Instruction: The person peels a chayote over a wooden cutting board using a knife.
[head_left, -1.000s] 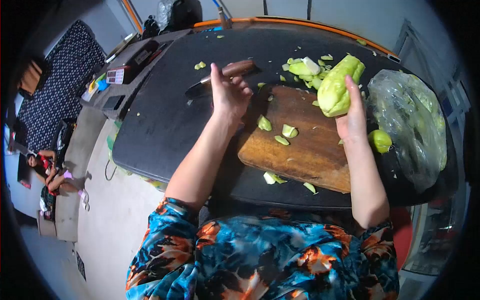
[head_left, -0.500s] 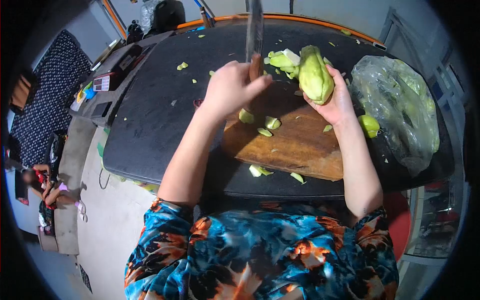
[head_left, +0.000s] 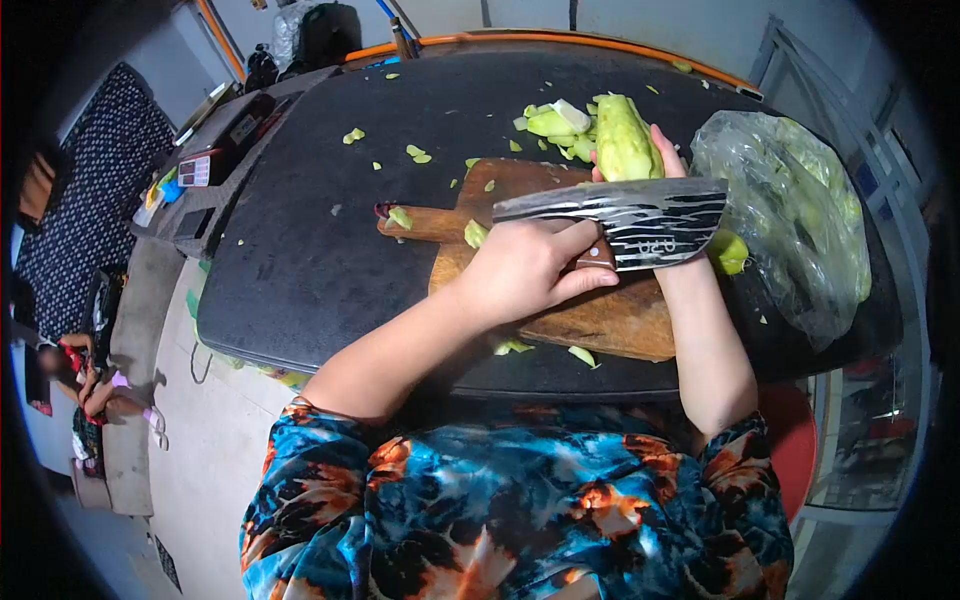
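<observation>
My left hand is wrapped round the wooden handle of a broad cleaver. Its dark, silver-streaked blade lies crosswise, pointing right, in front of my right hand. That hand, mostly covered by the blade, grips a long pale-green peeled fruit whose exact kind I cannot make out. The fruit's lower end is hidden behind the cleaver; whether the edge touches it I cannot tell. Beneath both hands is a wooden cutting board with peel pieces on it.
Peelings and a white-green chunk lie beyond the board on the black table. To the right are a clear plastic bag of green contents and a round green fruit. A person sits far left.
The cleaver has swung from upright down to crosswise, as my left hand came lower and to the right. My right hand still holds the fruit, now partly behind the blade.
</observation>
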